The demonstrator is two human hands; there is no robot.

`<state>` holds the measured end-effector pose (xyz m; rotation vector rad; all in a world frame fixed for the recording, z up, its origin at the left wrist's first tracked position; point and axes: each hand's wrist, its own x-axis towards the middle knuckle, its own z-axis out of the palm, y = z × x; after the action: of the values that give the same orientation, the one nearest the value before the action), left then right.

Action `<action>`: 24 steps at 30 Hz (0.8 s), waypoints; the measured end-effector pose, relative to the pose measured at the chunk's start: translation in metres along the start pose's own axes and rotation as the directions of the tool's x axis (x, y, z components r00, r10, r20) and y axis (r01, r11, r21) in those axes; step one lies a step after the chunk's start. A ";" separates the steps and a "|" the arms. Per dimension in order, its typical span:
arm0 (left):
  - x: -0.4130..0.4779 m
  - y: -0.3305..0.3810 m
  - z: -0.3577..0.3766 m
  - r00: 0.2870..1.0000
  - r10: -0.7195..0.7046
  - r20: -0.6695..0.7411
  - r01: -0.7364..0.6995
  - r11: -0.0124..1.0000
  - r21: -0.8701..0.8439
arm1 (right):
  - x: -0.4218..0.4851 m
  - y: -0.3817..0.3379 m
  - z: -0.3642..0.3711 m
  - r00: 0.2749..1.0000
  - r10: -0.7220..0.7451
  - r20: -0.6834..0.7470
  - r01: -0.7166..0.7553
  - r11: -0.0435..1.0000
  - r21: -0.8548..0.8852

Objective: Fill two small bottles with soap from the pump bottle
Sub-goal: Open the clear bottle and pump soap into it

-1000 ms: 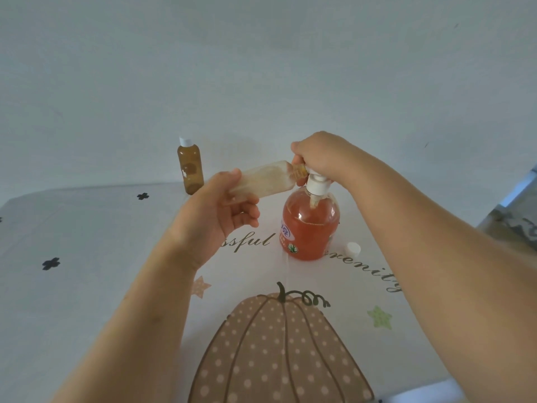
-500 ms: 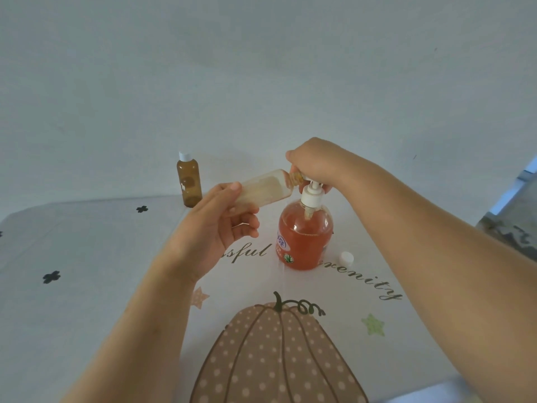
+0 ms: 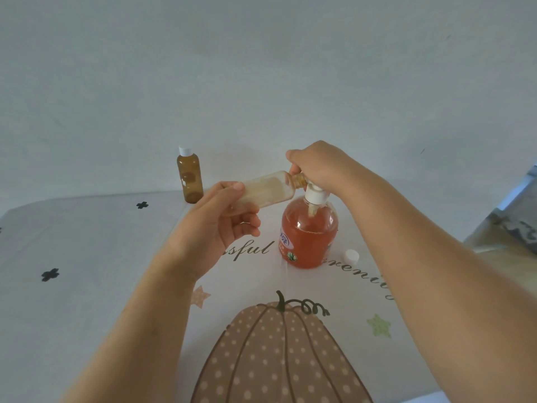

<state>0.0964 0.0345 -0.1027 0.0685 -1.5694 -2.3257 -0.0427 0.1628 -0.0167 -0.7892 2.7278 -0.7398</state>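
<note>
The left hand, at centre frame, grips the base end of the clear small bottle, thumb on top and fingers curled beneath. The bottle lies almost horizontal, its open neck pointing right and meeting the pump outlet under the right hand. A cloudy film coats its inner wall; the fill level cannot be determined.

The right hand sits on top of the pump bottle, fingers curled down over the pump head and hiding it. Only the white collar shows below the hand. The pump bottle stands upright on the tablecloth, just right of centre, and holds orange soap nearly to its shoulder.

The amber small bottle stands upright at the far edge of the table, left of centre, with a white cap fitted, well apart from both hands.

A loose white cap rests on the tablecloth just right of the pump bottle base. A dotted pumpkin print fills the lower centre of the frame.
</note>
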 end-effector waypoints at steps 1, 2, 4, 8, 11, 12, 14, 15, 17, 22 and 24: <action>0.000 0.000 0.000 1.000 0.005 0.005 -0.005 1.000 0.000 | -0.001 -0.001 -0.001 1.000 -0.002 -0.012 0.003 1.000 0.016; -0.001 0.001 0.001 1.000 0.011 0.009 -0.011 1.000 -0.001 | -0.003 -0.003 -0.003 1.000 -0.006 -0.012 0.007 1.000 0.014; -0.002 0.002 0.003 1.000 0.021 0.015 -0.021 1.000 -0.008 | -0.002 -0.008 -0.007 1.000 0.017 0.006 -0.017 1.000 0.014; -0.003 0.004 0.006 0.999 0.027 0.024 -0.027 0.999 -0.021 | -0.001 -0.014 -0.012 0.995 0.095 0.040 -0.097 0.994 0.044; -0.004 0.003 0.005 1.000 0.013 0.018 -0.013 1.000 -0.023 | -0.002 -0.012 -0.010 0.994 0.094 0.049 -0.097 0.993 0.064; -0.004 0.003 0.005 1.000 0.009 0.018 -0.009 1.000 -0.020 | -0.002 -0.010 -0.010 0.994 0.090 0.056 -0.095 0.993 0.077; -0.004 0.003 0.005 1.000 0.004 0.015 -0.004 1.000 -0.010 | -0.002 -0.008 -0.010 0.995 0.073 0.069 -0.079 0.993 0.090; -0.004 0.003 0.005 1.000 0.004 0.010 -0.004 1.000 -0.003 | -0.002 -0.007 -0.009 0.995 0.060 0.074 -0.067 0.993 0.096; -0.003 0.004 0.002 1.000 0.006 -0.001 -0.006 1.000 0.016 | 0.000 -0.004 -0.006 0.996 0.043 0.074 -0.051 0.993 0.104; -0.002 0.005 -0.001 1.000 -0.008 -0.020 0.009 0.999 0.034 | 0.003 0.003 0.003 0.999 0.016 0.048 -0.022 0.992 0.124; -0.002 0.004 0.000 1.000 -0.012 -0.021 0.013 0.999 0.031 | 0.003 0.004 0.003 0.999 0.020 0.041 -0.026 0.989 0.146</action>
<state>0.0992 0.0334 -0.0993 0.1099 -1.5996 -2.3031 -0.0455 0.1627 -0.0217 -0.7309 2.6072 -0.8982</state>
